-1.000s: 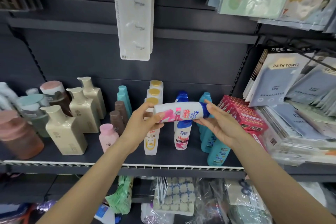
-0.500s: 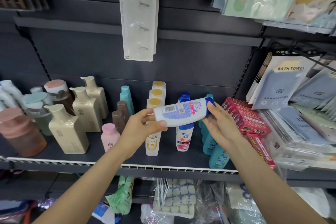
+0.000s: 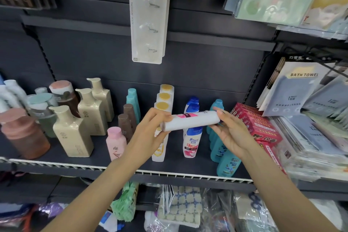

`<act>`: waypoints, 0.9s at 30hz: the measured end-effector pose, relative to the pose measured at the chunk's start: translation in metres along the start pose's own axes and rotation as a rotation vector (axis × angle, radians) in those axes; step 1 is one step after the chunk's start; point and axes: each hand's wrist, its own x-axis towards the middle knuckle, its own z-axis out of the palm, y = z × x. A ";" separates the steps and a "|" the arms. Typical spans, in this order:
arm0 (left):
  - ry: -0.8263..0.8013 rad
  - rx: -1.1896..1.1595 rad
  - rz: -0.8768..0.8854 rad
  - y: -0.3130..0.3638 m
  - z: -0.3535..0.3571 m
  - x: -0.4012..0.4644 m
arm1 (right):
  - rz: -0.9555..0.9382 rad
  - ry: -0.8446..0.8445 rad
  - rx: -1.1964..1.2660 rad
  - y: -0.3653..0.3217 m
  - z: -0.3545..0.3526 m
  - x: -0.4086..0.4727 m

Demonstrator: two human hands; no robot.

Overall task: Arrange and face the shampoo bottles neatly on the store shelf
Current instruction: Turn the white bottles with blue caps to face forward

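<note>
White shampoo bottle point(image 3: 190, 120): held sideways above the shelf point(image 3: 131, 170) front edge, base gripped by the left hand point(image 3: 150, 133), cap end pinched by the right hand point(image 3: 228, 133). Risk: upright bottle point(image 3: 192, 141) below may be toppled when it is lowered.

I saw a white bottle point(image 3: 190, 121) with a pink-and-dark band, cream pump bottles point(image 3: 75, 133), teal bottles point(image 3: 224, 158), yellow caps point(image 3: 163, 97), a pale pink bottle point(image 3: 115, 142), red boxes point(image 3: 258, 128) and a dark grey shelf point(image 3: 56, 164).
</note>
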 end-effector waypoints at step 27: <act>-0.292 -0.790 -0.841 -0.005 0.026 0.009 | -0.175 0.082 -0.331 -0.001 -0.012 0.009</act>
